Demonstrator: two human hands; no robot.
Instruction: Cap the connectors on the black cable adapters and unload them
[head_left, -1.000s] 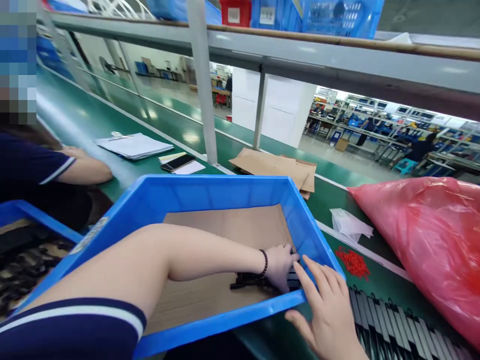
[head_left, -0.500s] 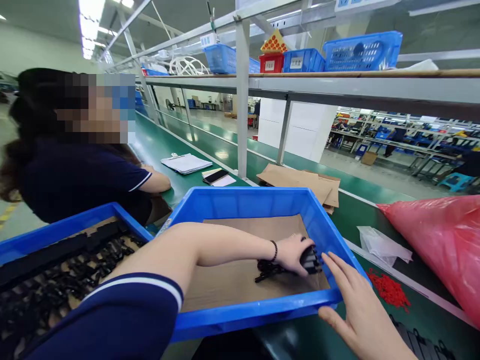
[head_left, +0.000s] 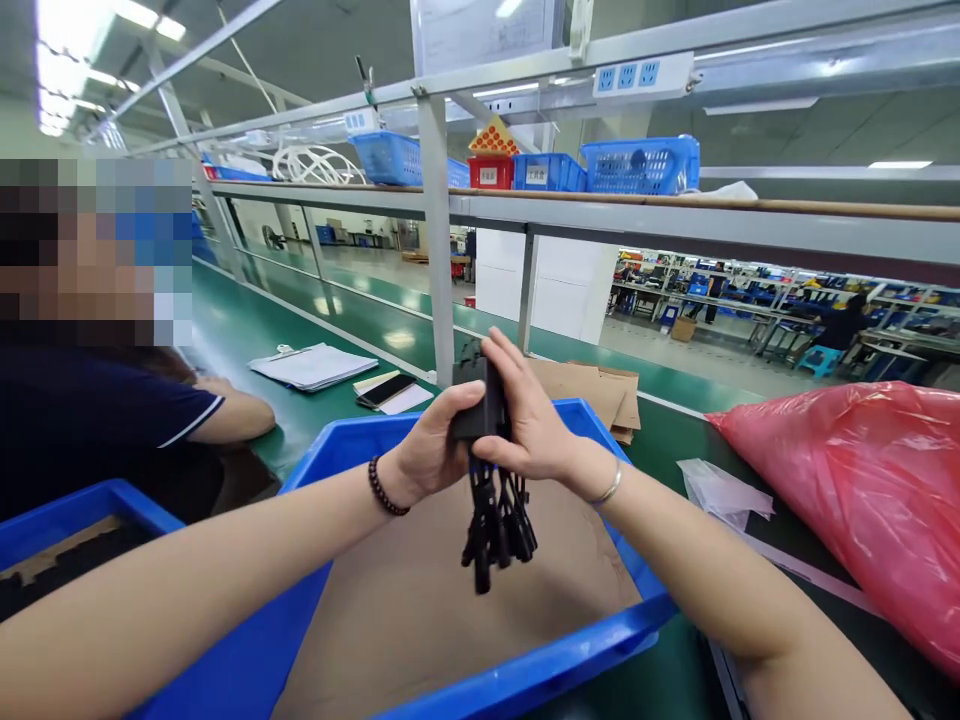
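Note:
Between my two hands a bundle of black power adapters [head_left: 480, 405] is held up, with black cables [head_left: 495, 525] and plugs dangling below it. My left hand [head_left: 435, 435], a beaded bracelet at its wrist, grips the near left side. Against the right side presses my right hand [head_left: 532, 415], fingers pointing upward and thumb across the lower end. Below them lies a blue plastic bin [head_left: 525, 662] with a brown cardboard sheet [head_left: 420, 620] on its floor. The hands partly cover the adapters, so how many there are is hidden.
A second blue bin [head_left: 142, 503] with black parts stands at left, near a seated person [head_left: 97, 400]. Papers on a clipboard [head_left: 315, 367], a phone [head_left: 386, 390], cardboard pieces [head_left: 600, 390], a clear plastic bag [head_left: 724, 490] and a big red bag [head_left: 847, 500] lie on the green bench.
My left hand has lifted the adapters out of the bin. My right hand has left the bin's right rim and joined it on the bundle. The view has turned right and up.

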